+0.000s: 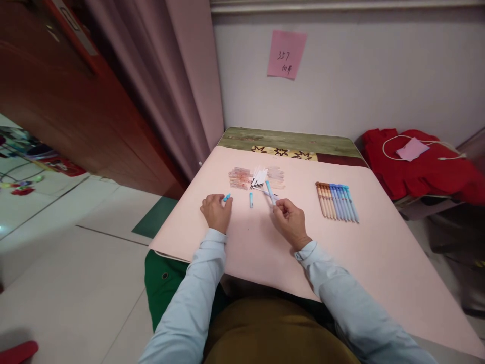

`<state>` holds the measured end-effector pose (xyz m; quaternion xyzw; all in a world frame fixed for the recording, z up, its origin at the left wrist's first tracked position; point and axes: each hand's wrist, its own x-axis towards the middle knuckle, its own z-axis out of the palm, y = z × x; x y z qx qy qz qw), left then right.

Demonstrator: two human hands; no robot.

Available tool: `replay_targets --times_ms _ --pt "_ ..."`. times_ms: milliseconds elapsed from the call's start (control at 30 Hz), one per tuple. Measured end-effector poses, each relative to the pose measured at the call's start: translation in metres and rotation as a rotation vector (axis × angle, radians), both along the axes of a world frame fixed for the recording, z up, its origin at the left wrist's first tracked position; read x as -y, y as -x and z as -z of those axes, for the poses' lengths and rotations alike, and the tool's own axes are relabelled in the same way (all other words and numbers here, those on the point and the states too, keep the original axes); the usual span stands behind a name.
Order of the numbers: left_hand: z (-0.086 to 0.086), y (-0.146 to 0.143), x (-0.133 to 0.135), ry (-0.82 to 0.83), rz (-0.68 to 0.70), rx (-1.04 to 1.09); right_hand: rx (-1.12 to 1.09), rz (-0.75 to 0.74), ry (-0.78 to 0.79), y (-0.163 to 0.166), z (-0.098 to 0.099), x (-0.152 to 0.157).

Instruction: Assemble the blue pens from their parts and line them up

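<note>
Between the thumb and fingers of my left hand (216,212) is a small bright-blue pen part (227,197). My right hand (291,221) pinches a slim light-blue pen barrel (270,191), tilted with its far end up. On the table between both hands lies a short blue pen piece (250,199). Just beyond it is a heap of white pen refills (259,177) with dark ends. Reddish-brown clear pen tubes (240,178) lie left of the refills, and paler tubes (278,177) lie to their right, partly behind the barrel.
A neat row of brown and blue pens (337,203) lies at the right on the pink-covered table (341,273). Red cloth (435,167) with a white cable sits beyond the table's right edge. A pink note (287,54) is on the wall; a curtain (193,76) hangs at left.
</note>
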<state>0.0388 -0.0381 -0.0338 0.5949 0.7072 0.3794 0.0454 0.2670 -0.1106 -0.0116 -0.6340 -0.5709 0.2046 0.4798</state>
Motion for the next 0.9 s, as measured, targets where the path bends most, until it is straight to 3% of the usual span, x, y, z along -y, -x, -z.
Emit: replay_targets --times_ms 133,233,467,567,733,900 --pt "0.003 0.000 0.000 0.028 0.003 -0.033 0.029 -0.016 0.011 0.001 0.000 0.001" --pt "0.002 0.003 0.000 -0.020 0.028 0.067 0.050 -0.040 0.024 0.001 0.000 0.001" --pt "-0.006 -0.012 0.013 -0.038 0.257 1.002 0.113 -0.152 -0.005 -0.001 -0.002 0.001" --pt "-0.007 -0.019 0.018 0.048 0.333 1.224 0.128 -0.195 -0.018 -0.001 0.000 0.001" --pt "-0.005 -0.019 0.020 0.084 0.363 1.376 0.144 -0.237 -0.023 -0.001 0.001 0.002" --pt "-0.006 -0.019 0.021 0.101 0.382 1.353 0.160 -0.304 -0.032 -0.001 0.000 0.003"
